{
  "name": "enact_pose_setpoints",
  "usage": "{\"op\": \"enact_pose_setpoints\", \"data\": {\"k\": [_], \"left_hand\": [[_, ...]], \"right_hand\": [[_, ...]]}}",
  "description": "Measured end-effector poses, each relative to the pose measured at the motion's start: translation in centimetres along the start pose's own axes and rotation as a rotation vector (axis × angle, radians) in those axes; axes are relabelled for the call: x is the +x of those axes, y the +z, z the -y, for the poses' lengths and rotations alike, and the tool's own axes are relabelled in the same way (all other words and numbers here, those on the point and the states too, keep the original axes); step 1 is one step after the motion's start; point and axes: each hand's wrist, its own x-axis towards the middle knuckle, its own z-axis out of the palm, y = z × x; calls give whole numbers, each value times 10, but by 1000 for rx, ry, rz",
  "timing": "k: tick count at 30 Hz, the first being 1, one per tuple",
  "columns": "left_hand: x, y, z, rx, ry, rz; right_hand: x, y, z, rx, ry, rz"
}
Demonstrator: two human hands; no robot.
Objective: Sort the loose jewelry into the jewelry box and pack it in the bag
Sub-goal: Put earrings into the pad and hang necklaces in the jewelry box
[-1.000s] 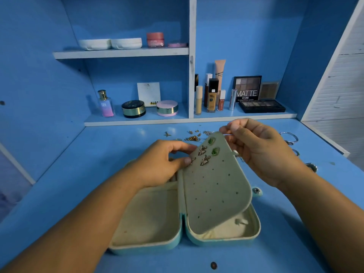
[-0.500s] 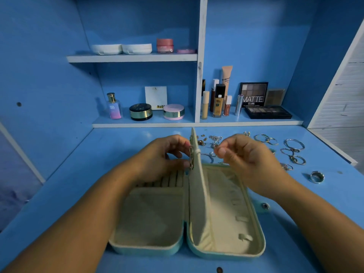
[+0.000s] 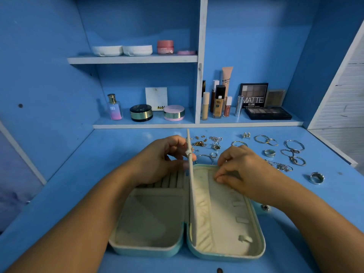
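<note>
A pale teal jewelry box (image 3: 224, 255) lies open on the blue desk, cream lined inside. Its earring flap (image 3: 191, 186) stands upright at the hinge, seen edge on. My left hand (image 3: 163, 160) pinches the flap's top edge between thumb and fingers. My right hand (image 3: 242, 170) hovers over the box's right half with thumb and forefinger pressed together; I cannot tell whether anything is between them. Loose jewelry lies behind the box: small gold earrings (image 3: 200, 143), silver bangles (image 3: 265, 139), chain bracelets (image 3: 293, 156) and a wide silver ring (image 3: 316, 177).
Shelves at the back hold cosmetics: a perfume bottle (image 3: 114, 107), round compacts (image 3: 141, 112), foundation bottles (image 3: 218, 103) and an eyeshadow palette (image 3: 267, 112). A small dark spot (image 3: 219, 270) sits at the desk's front edge. A white slatted panel (image 3: 346, 99) stands at right.
The earring flap swung from lying over the right half up to vertical. My right hand let go of its top edge and dropped into the box's right half.
</note>
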Motion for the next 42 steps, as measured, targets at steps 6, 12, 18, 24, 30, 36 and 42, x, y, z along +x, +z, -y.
{"op": "enact_pose_setpoints", "data": {"k": [6, 12, 18, 24, 30, 36, 42], "left_hand": [[5, 2, 9, -23, -27, -2], [5, 1, 10, -7, -17, 6], [7, 1, 11, -24, -15, 9], [6, 1, 14, -46, 1, 10], [7, 1, 16, -69, 0, 10], [7, 1, 17, -76, -1, 11], [7, 0, 17, -70, 0, 19]], "right_hand": [[-4, -8, -6, 90, 93, -23], [-2, -3, 0, 44, 7, 10], [0, 1, 2, -16, -36, 16], [0, 4, 4, -60, -73, -30], [-2, 0, 1, -50, -64, -5], [-5, -6, -4, 64, -37, 55], [-4, -7, -3, 67, -13, 68]]}}
